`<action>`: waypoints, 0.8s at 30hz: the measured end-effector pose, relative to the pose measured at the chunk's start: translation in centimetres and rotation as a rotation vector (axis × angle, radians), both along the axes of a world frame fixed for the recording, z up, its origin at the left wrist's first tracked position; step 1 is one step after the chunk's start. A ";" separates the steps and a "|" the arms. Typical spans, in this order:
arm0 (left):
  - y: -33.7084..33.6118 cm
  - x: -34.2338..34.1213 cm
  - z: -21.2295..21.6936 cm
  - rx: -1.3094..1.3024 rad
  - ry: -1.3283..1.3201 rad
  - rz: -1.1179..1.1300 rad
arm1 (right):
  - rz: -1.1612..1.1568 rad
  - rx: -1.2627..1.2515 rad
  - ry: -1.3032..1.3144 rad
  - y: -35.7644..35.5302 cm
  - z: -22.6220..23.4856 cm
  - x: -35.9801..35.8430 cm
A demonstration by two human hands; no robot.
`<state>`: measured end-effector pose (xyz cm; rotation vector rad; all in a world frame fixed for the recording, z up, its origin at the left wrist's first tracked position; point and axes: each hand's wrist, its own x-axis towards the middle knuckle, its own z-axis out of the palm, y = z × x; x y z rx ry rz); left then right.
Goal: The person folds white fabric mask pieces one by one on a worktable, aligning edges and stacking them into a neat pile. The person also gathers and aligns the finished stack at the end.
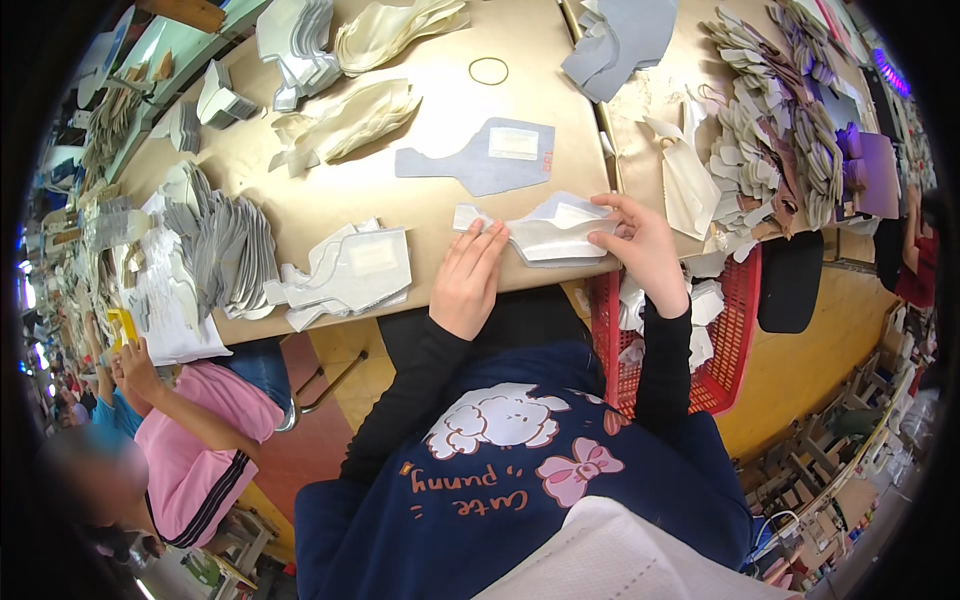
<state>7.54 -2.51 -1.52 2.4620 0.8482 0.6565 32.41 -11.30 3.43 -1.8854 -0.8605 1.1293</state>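
At twelve o'clock from the wearer, on the table's (450,110) near edge, lies the pale grey piece (550,238); left hand (466,285) rests flat on its nine-o'clock end, right hand (648,252) pinches three o'clock. Probably light, limp; best held by edges.

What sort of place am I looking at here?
Most likely a factory workshop handling cut sheet pieces: fanned gray pieces lie on a tan table, a red basket holds pale pieces, and a co-worker in pink is beside the table.
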 end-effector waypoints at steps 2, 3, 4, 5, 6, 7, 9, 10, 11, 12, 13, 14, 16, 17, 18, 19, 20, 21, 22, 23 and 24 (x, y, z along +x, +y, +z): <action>0.3 -0.1 0.1 -0.004 0.004 -0.022 | 0.000 0.009 -0.060 -0.1 -0.3 -0.2; 0.7 0.0 -0.1 0.028 0.018 -0.036 | -0.003 0.020 -0.085 0.0 -0.6 -0.2; 0.9 0.0 0.1 0.039 0.047 -0.050 | -0.002 0.036 -0.108 -0.1 -0.7 -0.3; 1.1 -0.2 0.2 0.057 0.085 -0.068 | -0.001 0.015 -0.102 0.0 -0.7 -0.3; 1.2 -0.3 0.4 0.069 0.128 -0.087 | 0.002 0.014 -0.105 0.0 -0.7 -0.3; 1.4 -0.5 0.7 0.082 0.168 -0.106 | 0.005 0.011 -0.110 0.0 -0.7 -0.3; 1.7 -0.7 1.2 0.117 0.223 -0.125 | 0.023 0.017 -0.144 0.0 -0.6 -0.2; 1.8 -0.8 1.4 0.131 0.248 -0.132 | 0.033 0.021 -0.163 0.1 -0.6 -0.3; 1.9 -0.8 1.6 0.140 0.262 -0.143 | 0.032 0.017 -0.161 0.1 -0.5 -0.3; 2.1 -0.8 1.8 0.144 0.274 -0.154 | 0.029 0.013 -0.159 0.1 -0.5 -0.3; 2.2 -0.7 2.0 0.152 0.286 -0.165 | 0.026 0.011 -0.161 0.1 -0.5 -0.3; 2.3 -0.7 2.2 0.143 0.279 -0.168 | 0.026 0.020 -0.162 0.1 -0.5 -0.3; 2.5 -0.5 2.6 0.131 0.264 -0.171 | 0.023 0.037 -0.175 0.0 -0.5 -0.4; 2.6 -0.4 2.8 0.133 0.261 -0.173 | 0.020 0.044 -0.169 0.0 -0.5 -0.4; 2.7 -0.3 3.0 0.135 0.257 -0.174 | 0.018 0.049 -0.165 -0.1 -0.5 -0.4; 2.7 -0.1 3.1 0.137 0.245 -0.167 | 0.022 0.055 -0.155 -0.1 -0.5 -0.4; 2.7 0.3 3.2 0.041 0.189 -0.186 | 0.023 0.050 -0.162 -0.1 -0.5 -0.4; 2.7 0.8 3.1 -0.055 0.123 -0.198 | 0.030 0.048 -0.162 -0.1 -0.5 -0.5; 2.7 1.4 3.0 -0.149 0.058 -0.211 | 0.031 0.050 -0.163 -0.1 -0.5 -0.5; 2.6 2.0 2.7 -0.159 0.026 -0.231 | 0.032 0.051 -0.157 -0.1 -0.6 -0.6; 2.5 2.8 2.4 -0.170 -0.007 -0.253 | 0.027 0.053 -0.151 -0.1 -0.6 -0.7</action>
